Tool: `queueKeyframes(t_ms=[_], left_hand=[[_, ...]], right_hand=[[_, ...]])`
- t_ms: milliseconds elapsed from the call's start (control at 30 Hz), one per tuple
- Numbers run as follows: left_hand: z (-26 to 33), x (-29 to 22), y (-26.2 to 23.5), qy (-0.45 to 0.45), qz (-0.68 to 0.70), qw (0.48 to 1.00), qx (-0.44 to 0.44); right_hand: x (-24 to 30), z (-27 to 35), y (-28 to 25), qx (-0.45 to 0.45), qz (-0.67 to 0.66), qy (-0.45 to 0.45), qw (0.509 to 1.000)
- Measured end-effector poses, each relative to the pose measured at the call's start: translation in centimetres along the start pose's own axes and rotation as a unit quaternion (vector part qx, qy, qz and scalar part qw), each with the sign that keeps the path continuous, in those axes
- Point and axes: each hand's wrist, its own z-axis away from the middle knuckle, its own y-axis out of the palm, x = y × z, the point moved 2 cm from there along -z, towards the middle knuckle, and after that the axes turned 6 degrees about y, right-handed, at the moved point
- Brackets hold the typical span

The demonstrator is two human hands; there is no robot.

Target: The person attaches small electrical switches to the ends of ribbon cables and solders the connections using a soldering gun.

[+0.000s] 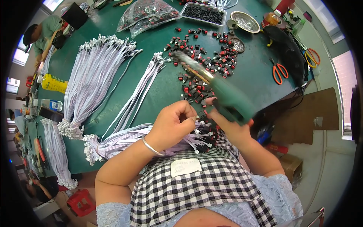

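1. Left fingers (pixel 185 110): I read them as curled and narrow, thumb against forefinger. I cannot tell whether a small piece is pinched between them.
2. Right fingers (pixel 219 118): I have them wrapped on the handle of a green tool (pixel 231 94). The tool is blurred; its metal barrel points beyond and to the left of the fingers, over the switches (pixel 194 92).
3. Switches: red and black, scattered on the surface (pixel 253 56), from just beyond both sets of fingers to well beyond them.
4. Near cable bundle (pixel 113 145): white, below and to the left of the left fingers.
5. Thin cable bundle (pixel 140 87) and large cable bundle (pixel 89 77): beyond and to the left of the left fingers, the large one farther off.
6. Orange scissors (pixel 277 65): beyond and to the right of the right fingers, well apart.
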Motion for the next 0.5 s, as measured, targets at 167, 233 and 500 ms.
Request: queueKeyframes(t_ms=[167, 233, 500], left_hand=[[0.0, 0.0, -0.6, -0.014, -0.004, 0.996, -0.087], [-0.3, 0.2, -0.5, -0.010, 0.000, 0.996, -0.092], [-0.3, 0.8, -0.7, 0.005, -0.031, 0.993, -0.112]], right_hand=[[-1.4, 4.5, -3.0, -0.018, -0.037, -0.051, 0.998], [-5.0, 6.6, -4.1, -0.007, -0.036, -0.101, 0.994], [-8.8, 8.5, -4.7, 0.068, 0.089, -0.193, 0.975]])
